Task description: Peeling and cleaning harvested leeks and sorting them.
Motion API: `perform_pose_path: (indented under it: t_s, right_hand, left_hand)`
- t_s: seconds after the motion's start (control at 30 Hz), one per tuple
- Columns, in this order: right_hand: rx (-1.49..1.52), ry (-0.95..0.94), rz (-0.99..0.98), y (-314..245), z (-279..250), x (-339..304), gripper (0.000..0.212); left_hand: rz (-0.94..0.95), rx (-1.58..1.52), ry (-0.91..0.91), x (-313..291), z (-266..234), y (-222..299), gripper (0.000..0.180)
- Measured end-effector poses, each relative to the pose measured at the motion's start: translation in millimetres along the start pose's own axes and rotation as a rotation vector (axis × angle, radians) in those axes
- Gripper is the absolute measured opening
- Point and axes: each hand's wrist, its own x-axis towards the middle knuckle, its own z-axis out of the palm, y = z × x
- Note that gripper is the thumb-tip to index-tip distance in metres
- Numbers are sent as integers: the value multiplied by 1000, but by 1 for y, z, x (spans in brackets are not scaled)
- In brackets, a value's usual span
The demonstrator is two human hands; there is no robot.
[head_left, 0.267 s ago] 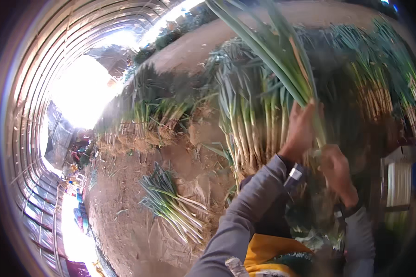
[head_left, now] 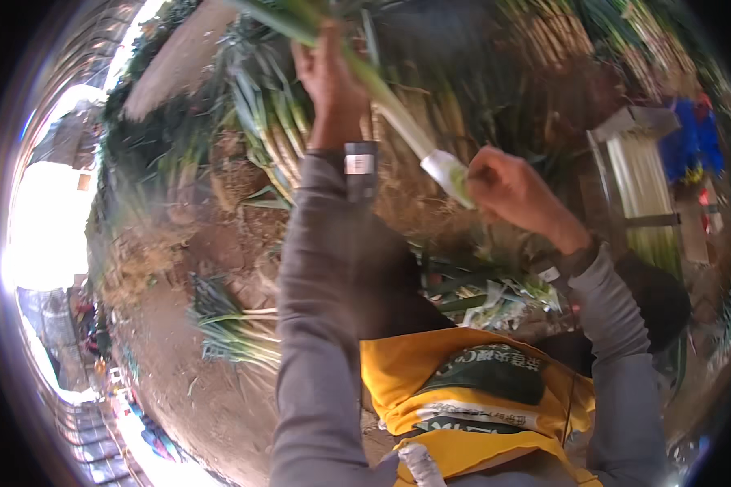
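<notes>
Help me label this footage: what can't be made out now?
Head view:
- Held leek: leaf tips cut off by the top edge.
- Right hand: motion blur hides its exact grip.
- Leek bundle, lower left: stalk ends hidden behind the left sleeve.
- Bright opening: glare hides what's beyond.

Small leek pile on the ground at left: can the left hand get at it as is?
Probably not right now: the left hand is holding a long leek, away from the leek pile. The pile's leafy end looks uncovered, though the left sleeve seems to cover its other end.
</notes>
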Motion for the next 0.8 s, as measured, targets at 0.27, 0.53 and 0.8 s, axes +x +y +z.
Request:
perform_pose_path:
  t_s: [0.27, 0.53, 0.8]
  right_hand:
    - [-633, -40, 18, 146, 16, -74, 18]
    - [-728, 86, -33, 203, 2, -102, 40]
    - [-953, 482, -325, 86, 27, 31, 59]
  left_hand:
    - [-603, -768, 255, -11, -13, -34, 34]
    - [-503, -634, 224, 3, -45, -54, 37]
    - [-530, -399, 335, -7, -45, -84, 41]
